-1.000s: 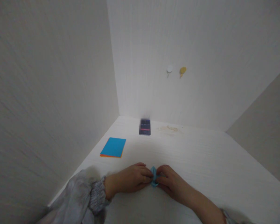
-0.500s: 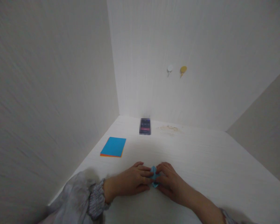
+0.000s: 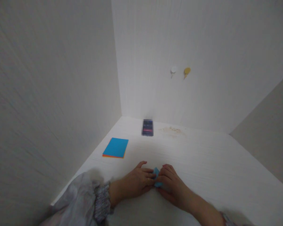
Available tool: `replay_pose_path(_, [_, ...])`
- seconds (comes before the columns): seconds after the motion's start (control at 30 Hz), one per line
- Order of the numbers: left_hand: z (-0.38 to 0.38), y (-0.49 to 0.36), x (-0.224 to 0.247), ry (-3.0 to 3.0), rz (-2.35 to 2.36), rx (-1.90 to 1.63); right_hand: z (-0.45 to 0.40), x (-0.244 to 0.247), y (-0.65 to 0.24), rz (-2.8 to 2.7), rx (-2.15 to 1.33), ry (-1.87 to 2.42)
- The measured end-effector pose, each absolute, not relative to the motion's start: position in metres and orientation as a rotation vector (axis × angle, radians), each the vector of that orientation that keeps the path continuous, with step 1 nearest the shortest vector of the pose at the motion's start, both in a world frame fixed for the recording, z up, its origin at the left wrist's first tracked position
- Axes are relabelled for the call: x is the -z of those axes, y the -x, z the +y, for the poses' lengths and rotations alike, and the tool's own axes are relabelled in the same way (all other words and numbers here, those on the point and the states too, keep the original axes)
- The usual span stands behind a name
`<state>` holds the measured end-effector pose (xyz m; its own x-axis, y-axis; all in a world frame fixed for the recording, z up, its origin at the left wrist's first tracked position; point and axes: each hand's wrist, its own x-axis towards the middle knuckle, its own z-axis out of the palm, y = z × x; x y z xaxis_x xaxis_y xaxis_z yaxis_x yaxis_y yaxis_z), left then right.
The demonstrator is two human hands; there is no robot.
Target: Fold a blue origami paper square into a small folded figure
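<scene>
A small folded piece of light blue paper (image 3: pixel 156 172) lies on the white table between my two hands, mostly covered by fingers. My left hand (image 3: pixel 142 180) presses its fingertips on the paper's left side, with one finger raised away from the others and a ring on another. From the right, my right hand (image 3: pixel 171 182) pinches the paper with curled fingers, its thumb low near the bottom edge. Further left on the table rests a stack of square paper sheets (image 3: pixel 116 147), blue on top with orange edges showing beneath; neither hand touches it.
A dark, pixelated rectangular object (image 3: pixel 147 127) stands near the back wall. Beside it is a brownish worn patch (image 3: pixel 174 130) on the table. A white hook (image 3: pixel 173 70) and a yellow hook (image 3: pixel 187 71) are on the back wall. Walls enclose the left and right sides.
My fingers have shifted slightly on the light blue paper, and its visible shape is a little different. One finger of my left hand is lifted more. The view has moved slightly.
</scene>
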<state>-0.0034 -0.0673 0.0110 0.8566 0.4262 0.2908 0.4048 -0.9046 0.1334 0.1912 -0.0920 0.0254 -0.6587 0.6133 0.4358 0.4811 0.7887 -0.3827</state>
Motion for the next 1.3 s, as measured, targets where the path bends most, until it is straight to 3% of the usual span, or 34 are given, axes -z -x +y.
replay_pose_path(0.5, [-0.066,0.003,-0.01,-2.897,0.651,-0.476,-0.1,-0.025,-0.186,-2.377,-0.183,0.807])
replay_pose_path(0.9, [-0.067,0.003,-0.014,-2.969,0.644,-0.45,-0.1,-0.028,-0.192,-2.368,-0.509,0.797])
replay_pose_path(1.3, [-0.067,0.003,-0.014,-2.927,0.615,-0.445,-0.093,-0.017,-0.189,-2.446,-0.356,0.795])
